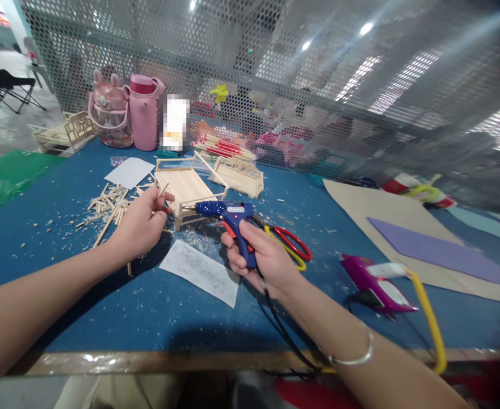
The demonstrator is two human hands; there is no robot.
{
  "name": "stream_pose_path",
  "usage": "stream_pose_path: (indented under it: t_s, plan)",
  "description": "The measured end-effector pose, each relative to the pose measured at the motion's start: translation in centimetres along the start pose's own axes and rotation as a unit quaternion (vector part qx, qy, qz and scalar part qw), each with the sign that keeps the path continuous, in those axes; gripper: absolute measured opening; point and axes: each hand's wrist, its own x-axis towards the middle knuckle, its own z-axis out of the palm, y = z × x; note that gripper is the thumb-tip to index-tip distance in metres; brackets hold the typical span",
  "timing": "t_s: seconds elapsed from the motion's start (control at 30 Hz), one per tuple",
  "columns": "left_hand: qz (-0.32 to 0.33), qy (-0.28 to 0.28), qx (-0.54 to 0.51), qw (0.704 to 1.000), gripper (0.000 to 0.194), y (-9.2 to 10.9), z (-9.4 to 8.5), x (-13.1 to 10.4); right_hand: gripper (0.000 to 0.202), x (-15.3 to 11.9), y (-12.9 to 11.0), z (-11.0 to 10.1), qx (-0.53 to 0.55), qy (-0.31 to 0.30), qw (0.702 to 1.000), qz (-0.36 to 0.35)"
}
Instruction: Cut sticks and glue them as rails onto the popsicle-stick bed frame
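My right hand (258, 253) grips a blue glue gun (235, 213) with an orange trigger. Its nozzle points left, at the near corner of a small frame of pale wooden sticks (185, 187). Left of that corner, my left hand (145, 218) pinches a short wooden stick (163, 190) between its fingers. Cut stick pieces (109, 204) lie in a pile behind my left wrist. Below the frame is a speckled white sheet (202, 272). Red-handled and yellow-handled tools (294, 244) lie just behind my right hand.
A pink bottle (144, 116) and a clear jug (111, 116) stand at the back left. Another stick model (238, 176) and red-marked sticks (222, 147) lie behind the frame. At the right are a magenta glue gun (375, 287) with a yellow cord and a purple sheet (441, 250).
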Motion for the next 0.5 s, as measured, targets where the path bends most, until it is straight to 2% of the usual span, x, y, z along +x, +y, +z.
stream_pose_path:
  t_s: [0.23, 0.37, 0.43, 0.5]
  plan:
    - [-0.002, -0.005, -0.005, 1.000, 0.017, -0.1, 0.0, 0.0, 0.024, -0.7, -0.2, -0.3, 0.024, -0.015, 0.999, 0.032]
    - [-0.003, 0.012, 0.001, 1.000, 0.015, 0.0, -0.1, 0.0, 0.032, -2.1, -1.0, -1.3, -0.043, -0.037, 0.997, 0.042]
    - [-0.003, 0.042, 0.031, 0.999, 0.012, 0.1, -0.3, 0.0, 0.040, -2.6, -2.2, -2.4, -0.108, -0.025, 0.994, 0.019]
    - [0.011, 0.076, 0.058, 0.995, 0.011, 0.3, -0.5, 0.0, 0.038, -2.3, -3.9, -3.9, -0.186, 0.033, 0.980, -0.068]
